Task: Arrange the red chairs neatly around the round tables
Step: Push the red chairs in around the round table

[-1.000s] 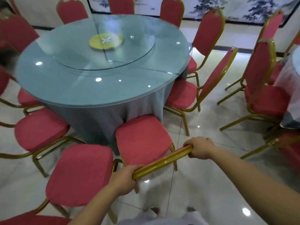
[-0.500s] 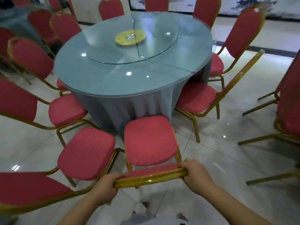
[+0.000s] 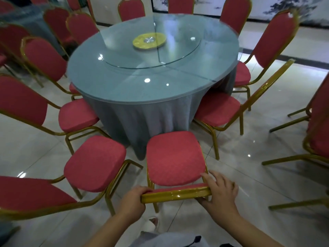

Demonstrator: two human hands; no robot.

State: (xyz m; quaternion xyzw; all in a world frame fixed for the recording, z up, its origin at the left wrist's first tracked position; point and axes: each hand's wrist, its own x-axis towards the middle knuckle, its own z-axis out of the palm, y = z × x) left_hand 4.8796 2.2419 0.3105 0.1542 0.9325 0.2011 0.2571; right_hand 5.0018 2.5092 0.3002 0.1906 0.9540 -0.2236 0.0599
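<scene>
While you stand right behind it, the red chair (image 3: 175, 157) faces the round table (image 3: 124, 82). The front edge of its seat is just beside the hanging grey tablecloth (image 3: 142, 118), and the seat lies outside the rim of the top. Your left hand (image 3: 132, 200) grips the left end of the chair's gold top rail (image 3: 176, 193), fingers curled over it. Your right hand (image 3: 219, 195) sits on the right end of that rail, its fingers (image 3: 211, 180) lying nearly straight and spread over the corner toward the seat. The thumb is tucked under the bar, so the rail is pinched between thumb and fingers in a looser hold than the left. Just to the left stands a neighbouring chair (image 3: 95, 163), its seat angled to the table and near yours without touching. To the right, another chair (image 3: 216, 111) has its seat close against the cloth. More red chairs ring the far side, their backs upright. On the tabletop lies a glass turntable (image 3: 178, 56) with a yellow disc (image 3: 149, 41) at its centre, and lights show as bright spots in the glass. Pale glossy floor tiles (image 3: 249, 175) spread all round. Between your forearms, low in view, part of a shoe (image 3: 153, 222) shows. At the far upper left a second cloth-covered table (image 3: 26, 16) is visible but blurred, with chairs about it.
</scene>
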